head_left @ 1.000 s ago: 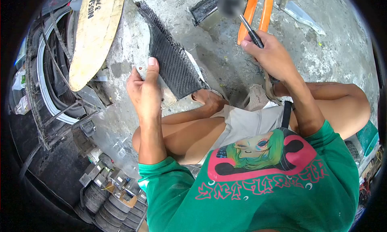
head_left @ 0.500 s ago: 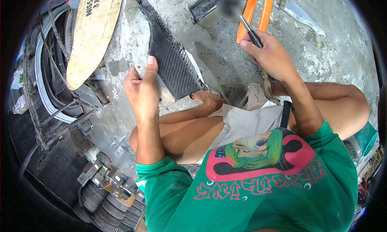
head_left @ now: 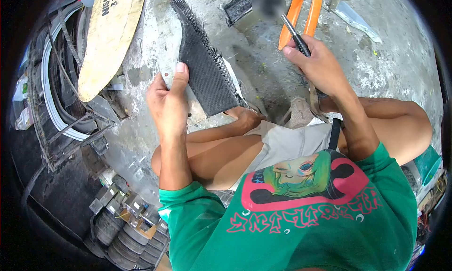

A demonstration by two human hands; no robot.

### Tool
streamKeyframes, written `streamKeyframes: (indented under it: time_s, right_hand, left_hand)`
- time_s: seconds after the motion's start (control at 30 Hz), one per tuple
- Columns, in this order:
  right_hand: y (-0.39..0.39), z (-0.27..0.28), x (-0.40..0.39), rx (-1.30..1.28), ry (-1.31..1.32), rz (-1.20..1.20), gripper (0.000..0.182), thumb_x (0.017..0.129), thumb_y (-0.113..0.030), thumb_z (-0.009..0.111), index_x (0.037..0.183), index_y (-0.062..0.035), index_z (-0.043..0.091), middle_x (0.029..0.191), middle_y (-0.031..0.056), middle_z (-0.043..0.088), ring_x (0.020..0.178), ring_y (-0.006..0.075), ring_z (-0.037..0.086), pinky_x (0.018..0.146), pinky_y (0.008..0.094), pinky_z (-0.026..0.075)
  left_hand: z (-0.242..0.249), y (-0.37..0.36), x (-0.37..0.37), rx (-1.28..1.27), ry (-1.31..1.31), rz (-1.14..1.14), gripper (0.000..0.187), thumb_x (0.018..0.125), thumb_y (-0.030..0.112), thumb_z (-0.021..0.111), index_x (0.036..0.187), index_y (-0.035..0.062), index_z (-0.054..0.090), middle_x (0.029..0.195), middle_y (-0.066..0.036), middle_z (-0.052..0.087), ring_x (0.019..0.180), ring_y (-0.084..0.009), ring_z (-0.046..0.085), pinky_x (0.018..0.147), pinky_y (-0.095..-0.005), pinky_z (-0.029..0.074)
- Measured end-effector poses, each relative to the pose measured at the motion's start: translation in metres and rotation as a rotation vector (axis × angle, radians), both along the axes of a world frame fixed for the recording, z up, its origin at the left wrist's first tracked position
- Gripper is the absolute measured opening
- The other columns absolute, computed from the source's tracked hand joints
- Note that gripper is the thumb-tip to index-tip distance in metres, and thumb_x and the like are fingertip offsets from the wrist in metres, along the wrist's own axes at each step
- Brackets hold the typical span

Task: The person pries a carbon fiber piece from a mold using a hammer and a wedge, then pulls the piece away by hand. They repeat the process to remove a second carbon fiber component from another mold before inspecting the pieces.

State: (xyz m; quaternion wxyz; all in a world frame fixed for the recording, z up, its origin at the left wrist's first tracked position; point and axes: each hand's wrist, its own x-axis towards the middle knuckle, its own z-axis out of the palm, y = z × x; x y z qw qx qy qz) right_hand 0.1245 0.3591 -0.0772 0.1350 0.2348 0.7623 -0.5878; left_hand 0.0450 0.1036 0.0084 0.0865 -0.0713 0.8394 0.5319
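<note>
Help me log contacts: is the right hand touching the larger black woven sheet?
Apart: the head view shows grey floor between right hand and woven sheet.

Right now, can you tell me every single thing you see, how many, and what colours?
Woven sheet: one, black, upper middle
Panel: one, pale, partly under the sheet
Tool: one, black and silver, upper middle
Orange strips: two, orange, top
Blurred spot: one, dark, top; can't tell what
Bracket-like piece: one, silvery, upper right
Board: one, cream, upper left
Jumbled clutter: too tangled to count, mostly dark, left
Floor: one, grey, underneath
Shirt: one, green, bottom
Legs: two, bent, middle
Left hand: one, at the panel's edge
Right hand: one, around the tool
</note>
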Motion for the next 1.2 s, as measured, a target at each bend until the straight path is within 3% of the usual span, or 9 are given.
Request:
streamKeyframes:
  time_s: [0.33,0.43,0.53,0.67,0.9,0.97,1.0,1.07,1.2]
  right_hand:
    - [-0.011,0.046,0.012,-0.127,0.325,-0.026,0.028,0.095,-0.03,0.056,0.1,-0.0024,0.056,0.066,0.0001,0.051,0.056,0.0071,0.047,0.052,0.0246,0.038]
    - [-0.016,0.065,0.016,-0.2,0.816,-0.182,0.027,0.099,-0.024,0.047,0.102,0.0025,0.047,0.065,-0.0006,0.047,0.054,0.0052,0.041,0.049,0.0211,0.034]
    - [-0.026,0.056,0.018,-0.237,0.969,-0.212,0.031,0.097,-0.029,0.053,0.096,0.0011,0.048,0.063,0.0038,0.052,0.051,0.0118,0.048,0.047,0.0266,0.036]
    - [-0.04,0.012,0.025,0.268,0.39,0.351,0.023,0.094,-0.024,0.056,0.092,-0.0006,0.053,0.059,0.0115,0.054,0.053,0.0263,0.056,0.05,0.0362,0.041]
    - [-0.029,0.055,0.029,0.094,0.654,-0.008,0.023,0.092,-0.022,0.058,0.091,-0.0005,0.049,0.062,0.0188,0.055,0.058,0.0358,0.059,0.051,0.0412,0.042]
    - [-0.031,0.04,0.033,-0.26,0.921,-0.087,0.023,0.092,-0.021,0.058,0.094,0.0004,0.05,0.064,0.021,0.055,0.06,0.0392,0.059,0.052,0.0422,0.043]
    - [-0.034,0.034,0.037,-0.257,0.923,-0.09,0.023,0.092,-0.021,0.058,0.094,0.0004,0.05,0.064,0.021,0.055,0.06,0.0392,0.059,0.052,0.0422,0.043]
    - [-0.04,0.02,0.038,0.346,0.414,0.353,0.023,0.092,-0.021,0.057,0.097,0.0012,0.052,0.064,0.0181,0.056,0.057,0.0373,0.058,0.051,0.0408,0.042]
    - [-0.035,0.031,0.036,0.187,0.632,0.126,0.022,0.093,-0.021,0.056,0.096,0.0001,0.052,0.06,0.0138,0.054,0.052,0.0317,0.056,0.048,0.0388,0.041]
  left_hand:
    - [0.001,-0.005,-0.003,-0.064,-0.095,-0.188,0.025,0.089,0.02,0.066,0.102,-0.002,0.065,0.084,0.001,0.063,0.07,-0.0049,0.049,0.063,-0.0224,0.04]
    - [-0.003,-0.009,-0.005,0.033,-0.238,-0.227,0.027,0.09,0.022,0.065,0.105,-0.0014,0.066,0.085,0.002,0.064,0.072,-0.0047,0.049,0.064,-0.0213,0.039]
    - [-0.002,-0.005,-0.006,0.15,-0.308,-0.265,0.028,0.089,0.021,0.065,0.108,-0.0009,0.066,0.089,0.001,0.065,0.074,-0.0058,0.052,0.066,-0.0228,0.042]
    - [0.008,-0.002,-0.001,0.136,-0.412,-0.366,0.028,0.09,0.018,0.064,0.11,-0.0017,0.065,0.095,-0.002,0.067,0.083,-0.0082,0.056,0.075,-0.0253,0.045]
    - [-0.004,-0.015,0.003,0.176,-0.496,-0.407,0.029,0.088,0.018,0.067,0.109,-0.0022,0.066,0.097,-0.002,0.067,0.089,-0.0097,0.056,0.084,-0.0263,0.043]
    - [0.007,-0.01,0.002,0.128,-0.476,-0.453,0.031,0.088,0.018,0.066,0.109,-0.0039,0.064,0.1,-0.003,0.067,0.091,-0.0102,0.057,0.086,-0.0272,0.043]
    - [0.008,-0.011,0.004,0.128,-0.474,-0.457,0.031,0.088,0.018,0.066,0.109,-0.0039,0.064,0.1,-0.003,0.067,0.091,-0.0102,0.057,0.086,-0.0272,0.043]
    - [0.008,-0.011,0.003,0.334,-0.487,-0.449,0.032,0.088,0.019,0.066,0.111,-0.0043,0.064,0.101,-0.004,0.067,0.09,-0.0107,0.057,0.086,-0.0277,0.043]
    - [-0.009,-0.015,0.005,0.204,-0.416,-0.459,0.033,0.088,0.019,0.066,0.112,-0.0038,0.063,0.103,-0.004,0.067,0.091,-0.0108,0.057,0.086,-0.027,0.043]
